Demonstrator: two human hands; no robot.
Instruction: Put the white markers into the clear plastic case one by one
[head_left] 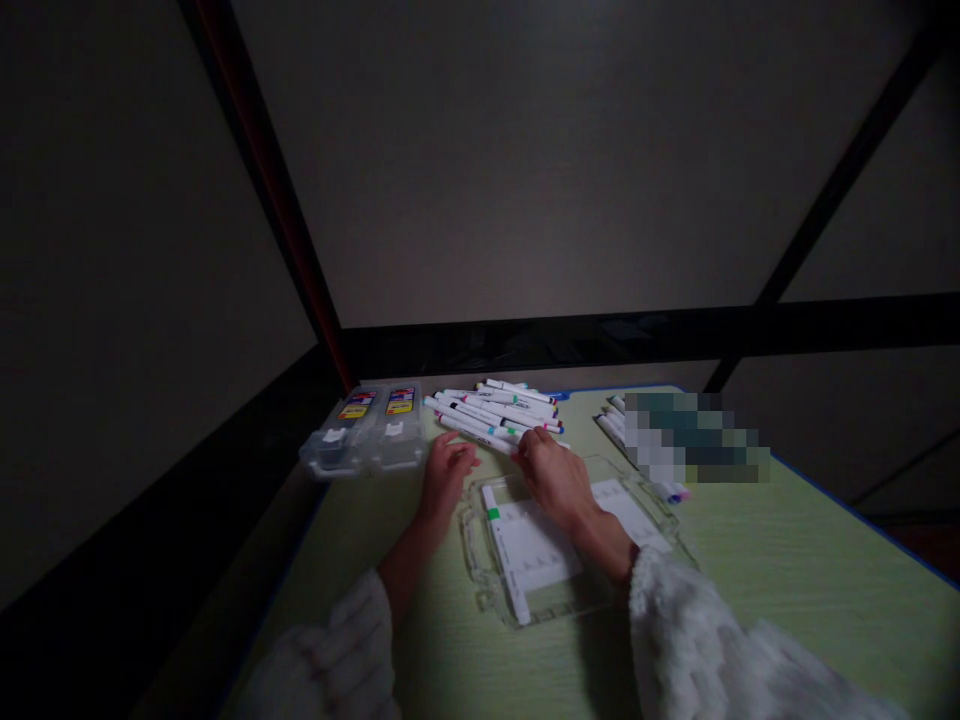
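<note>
My right hand [556, 478] reaches over a clear plastic case [472, 545], its fingers closed at the end of a white marker [471, 430] on the near side of a pile. My left hand [448, 468] hovers just in front of the same pile, fingers loosely bent and apart, nothing in them. Inside the clear case, a white marker with a green band [504, 550] lies along the left side. White paper inserts [536, 550] show in the case too, partly covered by my right hand and wrist.
More white markers [517, 405] lie heaped at the table's back edge. Two closed translucent cases [397, 450] with colourful labels stand at the back left. Another group of markers [622, 435] lies to the right, partly under a blurred patch. The pale green table [810, 600] has a blue edge.
</note>
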